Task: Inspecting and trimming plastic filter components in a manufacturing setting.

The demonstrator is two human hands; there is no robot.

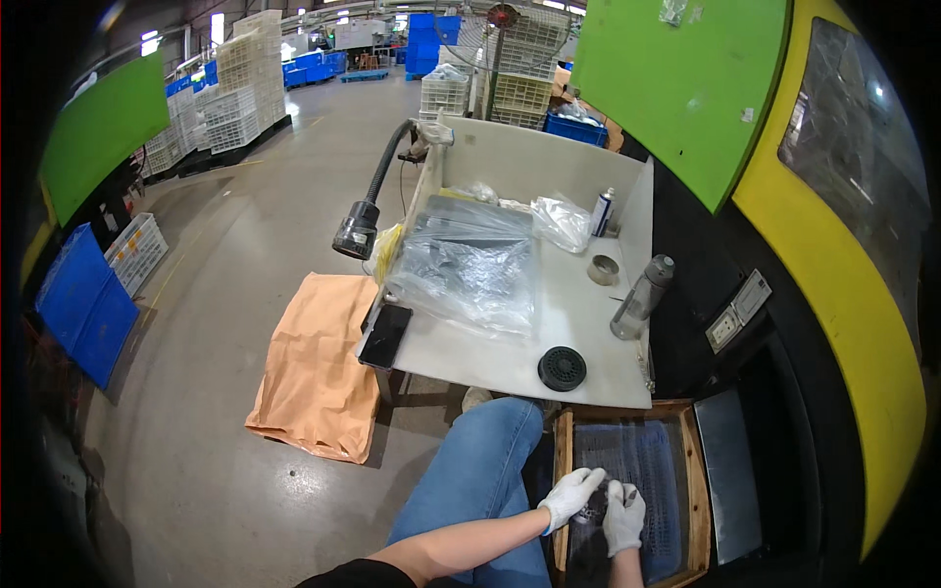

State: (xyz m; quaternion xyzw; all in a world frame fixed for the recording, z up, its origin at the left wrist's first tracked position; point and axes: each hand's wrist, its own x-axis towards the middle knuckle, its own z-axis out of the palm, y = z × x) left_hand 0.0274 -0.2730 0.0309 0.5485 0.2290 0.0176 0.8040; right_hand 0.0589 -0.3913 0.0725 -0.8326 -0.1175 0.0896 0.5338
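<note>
White-gloved, my left hand and my right hand are close together over a wood-framed box at my right knee. The fingers of both hands are closed and curled toward each other. A small dark, glinting thing shows between and below them, too unclear to name. Inside the box lies a blue mesh-like lining. Just beyond the hands, a round black slotted part lies flat near the front edge of the pale worktable.
On the worktable are clear plastic bags, a phone, a tape roll, a spray can and a water bottle. A black lamp overhangs its left side. A brown paper sack stands on the floor. Green-and-yellow machinery rises at right.
</note>
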